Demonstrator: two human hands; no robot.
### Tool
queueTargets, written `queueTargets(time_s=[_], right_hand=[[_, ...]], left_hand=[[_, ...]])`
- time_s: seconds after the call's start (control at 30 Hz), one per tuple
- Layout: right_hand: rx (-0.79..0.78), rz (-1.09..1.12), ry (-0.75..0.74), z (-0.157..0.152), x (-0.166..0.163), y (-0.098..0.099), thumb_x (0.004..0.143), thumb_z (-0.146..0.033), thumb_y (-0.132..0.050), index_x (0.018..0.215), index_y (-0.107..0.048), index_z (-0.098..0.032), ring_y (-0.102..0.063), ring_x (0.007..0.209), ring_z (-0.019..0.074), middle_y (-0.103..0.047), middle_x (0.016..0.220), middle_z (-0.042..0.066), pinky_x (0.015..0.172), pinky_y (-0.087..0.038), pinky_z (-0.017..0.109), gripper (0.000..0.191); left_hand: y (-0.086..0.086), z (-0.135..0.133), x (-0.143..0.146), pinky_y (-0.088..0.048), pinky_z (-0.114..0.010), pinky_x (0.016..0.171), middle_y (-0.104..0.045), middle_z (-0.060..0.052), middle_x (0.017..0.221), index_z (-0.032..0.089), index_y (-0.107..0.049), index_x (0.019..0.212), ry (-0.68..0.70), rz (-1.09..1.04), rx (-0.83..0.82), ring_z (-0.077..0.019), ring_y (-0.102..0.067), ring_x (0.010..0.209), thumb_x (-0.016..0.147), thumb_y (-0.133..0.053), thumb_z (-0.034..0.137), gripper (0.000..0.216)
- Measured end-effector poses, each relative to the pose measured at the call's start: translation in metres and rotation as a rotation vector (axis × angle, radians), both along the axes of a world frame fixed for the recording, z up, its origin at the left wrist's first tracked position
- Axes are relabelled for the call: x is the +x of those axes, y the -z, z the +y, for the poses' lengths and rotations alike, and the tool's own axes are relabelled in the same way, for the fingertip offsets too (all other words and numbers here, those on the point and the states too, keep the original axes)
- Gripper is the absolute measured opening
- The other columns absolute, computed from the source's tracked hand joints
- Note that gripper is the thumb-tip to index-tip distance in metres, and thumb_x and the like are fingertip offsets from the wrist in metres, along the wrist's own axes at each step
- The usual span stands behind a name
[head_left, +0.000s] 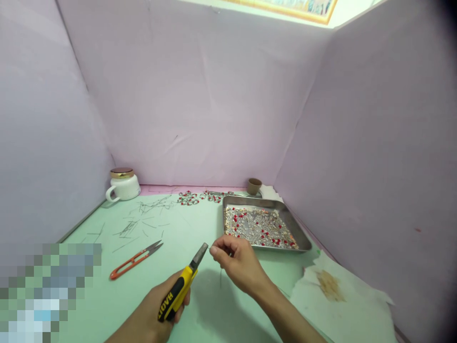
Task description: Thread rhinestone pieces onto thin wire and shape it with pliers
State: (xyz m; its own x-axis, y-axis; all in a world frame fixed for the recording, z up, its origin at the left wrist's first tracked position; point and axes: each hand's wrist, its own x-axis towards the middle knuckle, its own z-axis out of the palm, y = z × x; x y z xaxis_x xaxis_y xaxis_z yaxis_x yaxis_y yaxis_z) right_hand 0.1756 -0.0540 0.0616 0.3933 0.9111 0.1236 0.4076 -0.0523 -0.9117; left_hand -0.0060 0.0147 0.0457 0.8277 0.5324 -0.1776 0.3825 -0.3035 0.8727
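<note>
My left hand (pixel 153 312) is closed around the yellow and black handles of a pair of pliers (pixel 182 283), whose grey jaws point up and to the right. My right hand (pixel 237 264) is pinched just beside the jaw tips, thumb and forefinger pressed on a thin wire that is hard to make out; a short length seems to hang below the fingers. Both hands hover over the pale green table top (pixel 200 228). Just behind my right hand lies a metal tray (pixel 302 238) holding many small silver and red beads.
Orange thread snips (pixel 134 259) lie left of the hands. Cut wire pieces (pixel 143 219) are scattered further back. Finished beaded loops (pixel 200 196) lie near the back wall, with a white lidded mug (pixel 123 186) and a small brown cup (pixel 254 186). White paper (pixel 339 300) lies at the right. Purple panels enclose the table.
</note>
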Motion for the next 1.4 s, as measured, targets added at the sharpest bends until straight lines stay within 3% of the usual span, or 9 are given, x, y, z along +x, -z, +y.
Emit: queueTargets(time_s=[0.13,0.3,0.4,0.53,0.63,0.83,0.93,1.13,1.4], right_hand=[[-0.025,-0.039,0.052,-0.002,-0.005,-0.002,0.073,-0.026,-0.049,0.061,-0.055,-0.017,-0.04,0.046,0.0082,-0.047,0.05,-0.003,0.044,-0.03,0.019,0.015],[-0.075,-0.031,0.069,-0.003,-0.011,-0.002,0.073,-0.026,-0.046,0.061,-0.054,-0.017,-0.041,0.047,0.0088,-0.049,0.051,-0.002,0.044,-0.03,0.019,0.017],[-0.074,-0.053,0.05,0.001,-0.005,0.006,0.073,-0.025,-0.046,0.062,-0.054,-0.017,-0.042,0.048,0.0089,-0.049,0.051,-0.003,0.045,-0.03,0.019,0.016],[-0.077,-0.165,0.046,0.008,0.012,0.025,0.071,-0.021,-0.048,0.061,-0.055,-0.016,-0.044,0.05,0.0097,-0.051,0.052,-0.002,0.048,-0.032,0.019,0.013],[-0.101,-0.242,0.046,0.009,0.02,0.03,0.071,-0.021,-0.049,0.062,-0.057,-0.017,-0.047,0.052,0.0107,-0.053,0.053,-0.002,0.05,-0.032,0.02,0.013],[0.004,-0.365,-0.013,0.007,0.017,0.024,0.075,-0.017,-0.043,0.08,-0.065,-0.018,-0.056,0.077,0.0181,-0.063,0.082,0.007,0.07,-0.039,0.028,0.022],[0.167,-0.164,-0.024,0.009,0.012,0.025,0.076,-0.022,-0.045,0.087,-0.065,-0.019,-0.053,0.094,0.0214,-0.059,0.1,0.01,0.084,-0.036,0.034,0.023],[-0.101,0.625,-0.058,0.008,0.003,0.018,0.072,-0.052,-0.049,0.076,-0.067,-0.014,-0.057,0.072,0.0203,-0.064,0.078,0.011,0.062,-0.041,0.03,0.042],[0.042,0.7,0.073,0.01,0.003,0.012,0.059,-0.046,-0.066,0.061,-0.061,-0.011,-0.032,0.039,0.0038,-0.043,0.045,-0.004,0.041,-0.022,0.019,0.036]], left_hand=[[0.009,-0.003,-0.004,-0.042,-0.027,0.068,-0.055,-0.002,0.084,0.022,-0.047,0.096,-0.011,-0.006,0.22,-0.0189,-0.052,0.076,0.062,-0.042,0.004,0.039],[0.031,-0.006,-0.006,-0.039,-0.036,0.082,-0.048,-0.009,0.113,0.024,-0.032,0.124,-0.3,-0.144,0.733,-0.0252,-0.045,0.104,0.061,-0.034,-0.002,0.067],[0.023,-0.006,-0.005,-0.044,-0.03,0.069,-0.054,-0.006,0.098,0.022,-0.044,0.111,-0.207,-0.119,0.453,-0.0212,-0.052,0.087,0.061,-0.039,0.003,0.054],[0.003,-0.009,0.003,-0.034,-0.021,0.037,-0.044,0.003,0.055,0.018,-0.05,0.078,0.013,-0.098,-0.365,-0.009,-0.04,0.04,0.065,-0.05,0.025,0.014],[0.005,-0.007,0.008,-0.026,-0.02,0.033,-0.045,0.001,0.058,0.016,-0.05,0.081,-0.051,-0.224,-0.708,-0.0059,-0.034,0.035,0.064,-0.051,0.047,0.035],[0.043,0.021,0.001,-0.024,-0.019,0.036,-0.045,0.003,0.053,0.017,-0.049,0.074,-0.057,-0.302,-0.483,-0.0081,-0.038,0.043,0.049,-0.057,0.012,0.027],[0.038,0.018,-0.005,-0.023,-0.019,0.036,-0.047,0.004,0.055,0.017,-0.047,0.073,-0.071,-0.219,-0.365,-0.0085,-0.038,0.044,0.045,-0.046,0.004,0.031],[-0.012,-0.006,-0.001,-0.029,-0.022,0.051,-0.041,0.005,0.061,0.019,-0.051,0.075,0.2,-0.068,-0.323,-0.0098,-0.036,0.055,0.052,-0.053,0.011,0.025],[0.019,-0.004,-0.001,-0.036,-0.026,0.061,-0.051,0.0,0.072,0.022,-0.056,0.093,0.216,-0.088,-0.317,-0.0167,-0.043,0.067,0.057,-0.062,0.029,0.036]])
